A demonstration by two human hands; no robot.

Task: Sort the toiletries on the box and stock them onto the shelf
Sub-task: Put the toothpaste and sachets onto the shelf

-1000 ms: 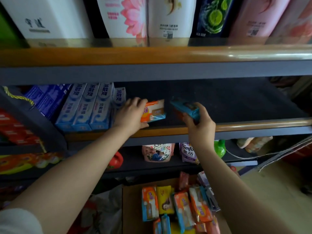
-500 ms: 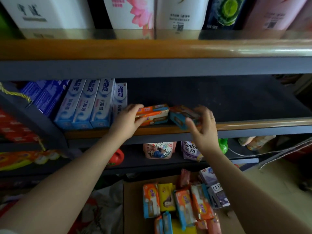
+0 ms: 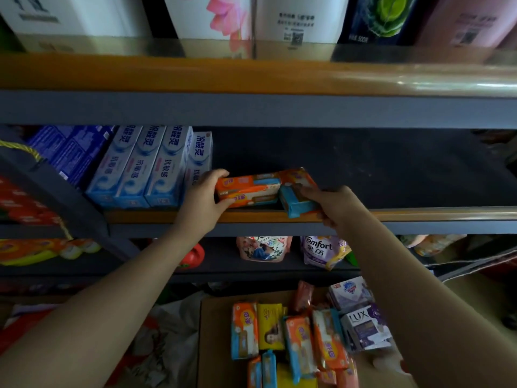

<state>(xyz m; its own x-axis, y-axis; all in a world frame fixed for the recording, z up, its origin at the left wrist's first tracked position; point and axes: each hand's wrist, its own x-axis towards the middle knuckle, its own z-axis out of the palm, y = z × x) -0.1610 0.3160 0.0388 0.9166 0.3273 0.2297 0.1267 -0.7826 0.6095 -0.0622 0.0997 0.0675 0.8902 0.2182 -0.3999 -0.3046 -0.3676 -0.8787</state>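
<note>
My left hand grips the left end of an orange and blue soap pack lying on the middle shelf, right of the toothpaste boxes. A second orange and blue soap pack sits tilted beside it, touching it. My right hand holds that one, fingers curled over its top and right end. Below, the cardboard box carries several more soap packs, yellow bars and purple Lux boxes.
Large refill bags stand on the top shelf. The lower shelf holds a Comfort pouch, a patterned pouch and a red bottle. Orange packs fill the left rack. The middle shelf's right half shows dark bare board.
Both hands have lowered their soap packs onto the middle shelf and brought them together until they touch. The view has tilted slightly down.
</note>
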